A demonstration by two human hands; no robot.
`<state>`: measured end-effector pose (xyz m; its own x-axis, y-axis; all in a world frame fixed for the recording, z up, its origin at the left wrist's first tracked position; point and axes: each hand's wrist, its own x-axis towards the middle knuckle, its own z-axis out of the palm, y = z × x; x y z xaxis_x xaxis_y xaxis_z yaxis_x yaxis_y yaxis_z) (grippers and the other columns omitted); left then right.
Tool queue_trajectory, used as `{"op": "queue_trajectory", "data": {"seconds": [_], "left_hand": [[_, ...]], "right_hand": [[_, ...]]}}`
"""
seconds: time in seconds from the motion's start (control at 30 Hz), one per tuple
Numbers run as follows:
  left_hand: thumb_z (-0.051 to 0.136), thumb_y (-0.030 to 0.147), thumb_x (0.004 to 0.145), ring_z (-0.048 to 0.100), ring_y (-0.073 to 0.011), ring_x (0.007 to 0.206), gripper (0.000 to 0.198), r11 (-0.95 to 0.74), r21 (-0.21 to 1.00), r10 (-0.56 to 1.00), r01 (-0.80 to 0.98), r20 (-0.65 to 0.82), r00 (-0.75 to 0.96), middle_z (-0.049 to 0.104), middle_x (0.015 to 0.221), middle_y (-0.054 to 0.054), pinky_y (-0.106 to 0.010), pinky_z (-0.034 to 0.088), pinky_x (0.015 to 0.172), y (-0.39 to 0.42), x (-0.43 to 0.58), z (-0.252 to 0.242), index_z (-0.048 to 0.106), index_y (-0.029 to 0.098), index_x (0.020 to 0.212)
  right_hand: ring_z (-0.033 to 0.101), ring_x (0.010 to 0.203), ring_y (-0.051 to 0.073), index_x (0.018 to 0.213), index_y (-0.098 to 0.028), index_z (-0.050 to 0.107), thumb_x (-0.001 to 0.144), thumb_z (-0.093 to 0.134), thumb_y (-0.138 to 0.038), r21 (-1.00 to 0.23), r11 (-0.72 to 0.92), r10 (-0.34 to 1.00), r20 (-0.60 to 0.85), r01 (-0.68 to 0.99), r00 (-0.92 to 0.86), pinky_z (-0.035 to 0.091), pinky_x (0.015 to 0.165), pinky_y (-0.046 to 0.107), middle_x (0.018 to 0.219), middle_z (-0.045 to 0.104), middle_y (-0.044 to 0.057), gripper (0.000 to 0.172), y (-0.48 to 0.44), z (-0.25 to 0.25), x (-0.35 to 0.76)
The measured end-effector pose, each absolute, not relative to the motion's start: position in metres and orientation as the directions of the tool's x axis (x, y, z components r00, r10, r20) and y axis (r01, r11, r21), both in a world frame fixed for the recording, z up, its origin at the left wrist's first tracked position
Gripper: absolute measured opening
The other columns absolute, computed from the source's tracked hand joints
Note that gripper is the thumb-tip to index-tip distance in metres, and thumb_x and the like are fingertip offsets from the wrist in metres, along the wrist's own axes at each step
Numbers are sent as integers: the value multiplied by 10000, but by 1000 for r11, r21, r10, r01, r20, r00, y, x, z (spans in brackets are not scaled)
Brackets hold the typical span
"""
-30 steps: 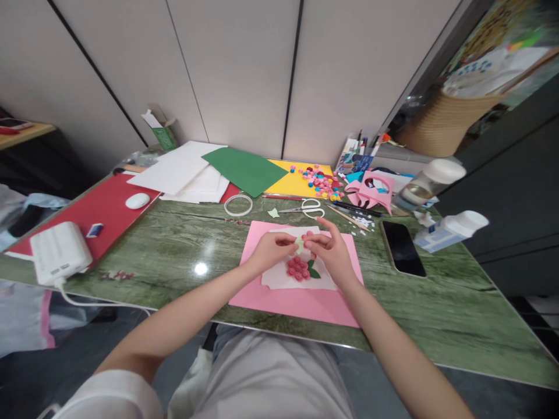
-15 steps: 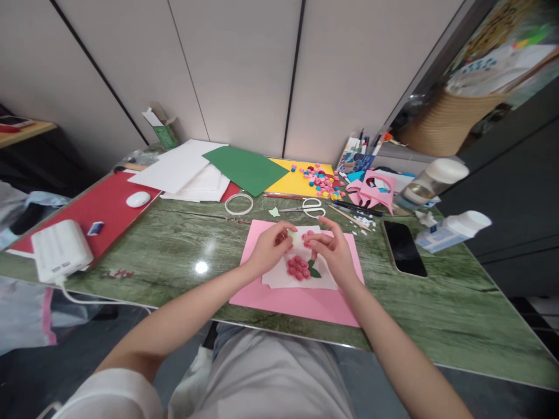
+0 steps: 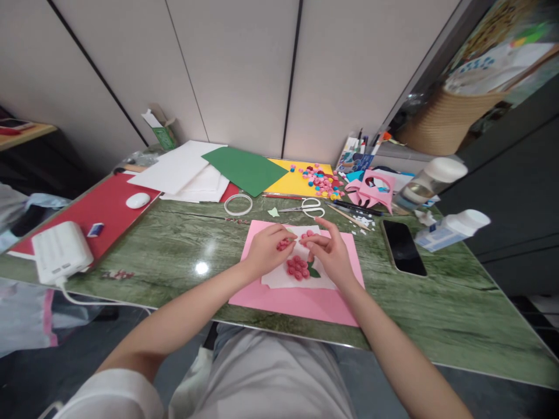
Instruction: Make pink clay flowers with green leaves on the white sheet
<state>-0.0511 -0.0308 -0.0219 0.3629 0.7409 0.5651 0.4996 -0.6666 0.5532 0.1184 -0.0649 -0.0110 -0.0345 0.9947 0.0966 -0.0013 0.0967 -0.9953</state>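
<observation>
My left hand (image 3: 267, 249) is closed in a pinch over the upper part of a white paper sheet (image 3: 279, 278), its fingertips pointing right. What it pinches is too small to name. Facing it, my right hand (image 3: 332, 255) has its index finger raised and its thumb and other fingers curled together; whatever lies between them cannot be made out. Below the fingertips sits a cluster of pink paper rolls (image 3: 298, 267) with a dark green paper leaf (image 3: 314, 271) at its right. More pink rolls show partly behind both hands. Pink paper (image 3: 288, 302) lies under the white sheet.
Beyond the hands lie scissors (image 3: 312, 208), a tape roll (image 3: 238, 205) and a pale green paper scrap (image 3: 273, 212). Colourful paper rolls (image 3: 325, 183) rest on yellow paper. A phone (image 3: 404, 248) and a white bottle (image 3: 454, 228) are at right, a power bank (image 3: 62, 251) at left.
My left hand has turned, its fingers now bunched and pointing right, and pink rolls show beneath them. The fingertips of both hands are closer together. My right hand has barely moved.
</observation>
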Motion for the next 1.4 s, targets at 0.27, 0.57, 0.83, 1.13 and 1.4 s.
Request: {"op": "queue_trajectory", "data": {"seconds": [0.27, 0.57, 0.83, 1.13, 1.4], "left_hand": [[511, 243, 792, 544, -125, 731, 136, -712, 445, 687, 543, 603, 406, 589, 744, -22, -262, 429, 691, -29, -52, -23, 640, 203, 795], [508, 243, 783, 548, -127, 738, 136, -708, 426, 686, 563, 602, 408, 595, 739, -17, -266, 419, 692, -31, -51, -22, 639, 205, 776], [518, 227, 765, 547, -139, 740, 119, -716, 402, 675, 571, 608, 418, 597, 731, -21, -280, 407, 691, -32, -51, -22, 634, 205, 775], [521, 201, 739, 536, -144, 751, 75, -726, 383, 664, 572, 607, 436, 590, 737, -15, -294, 382, 706, -33, -51, -20, 595, 198, 750], [524, 186, 716, 531, -140, 736, 37, -741, 364, 646, 564, 615, 452, 598, 738, -12, -301, 364, 710, -34, -51, -21, 550, 191, 691]], "right_hand": [[541, 502, 92, 1214, -261, 352, 756, 531, -234, -983, 116, 993, 115, 144, -10, 472, 555, 274, 848, 665, 8, 493, -68, -10, 116], [548, 498, 93, 1212, -258, 351, 756, 529, -240, -978, 124, 992, 123, 168, -12, 478, 577, 285, 849, 665, 6, 490, -69, -9, 116], [540, 492, 94, 1210, -263, 358, 755, 529, -252, -982, 114, 993, 115, 149, -6, 471, 559, 279, 842, 666, 6, 486, -69, -7, 115], [544, 470, 91, 1238, -257, 311, 750, 542, -271, -997, 70, 996, 69, 26, -60, 451, 500, 256, 827, 661, 5, 540, -68, -6, 115], [545, 455, 89, 1180, -226, 340, 745, 550, -303, -1000, 0, 998, 2, -22, -68, 451, 494, 254, 770, 659, -6, 489, -66, -2, 115]]}}
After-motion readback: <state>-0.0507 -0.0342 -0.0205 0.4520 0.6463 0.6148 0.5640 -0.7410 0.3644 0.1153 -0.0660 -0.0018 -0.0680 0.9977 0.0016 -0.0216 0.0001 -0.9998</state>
